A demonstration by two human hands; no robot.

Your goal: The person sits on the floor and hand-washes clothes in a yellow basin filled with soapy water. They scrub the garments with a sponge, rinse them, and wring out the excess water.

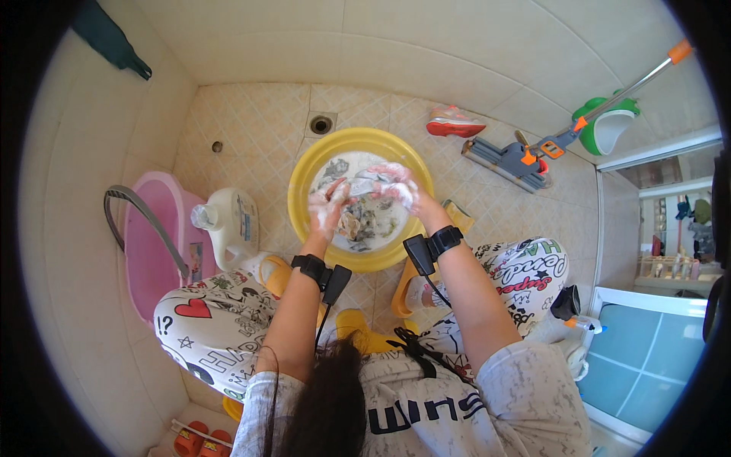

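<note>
A round yellow plastic basin [361,137] stands on the tiled floor before me, with whitish soapy water inside. My left hand [326,210] is over its left half, wet with suds, at one end of a wet grey-and-white cloth [361,187]. At the right, my right hand [406,191] grips the other end, its fingers covered in foam. The cloth is bunched between both hands just over the water; foam hides part of it. Below them, dark patterned fabric [374,220] lies partly sunk in the water, with a tan piece [349,225] beside it.
A white jug [234,223] and a pink bucket [148,245] with a grey handle stand left. A floor drain [321,124] lies beyond the basin. To the right are a shoe [454,121], a mop [508,163] and a yellow brush-like object [458,216].
</note>
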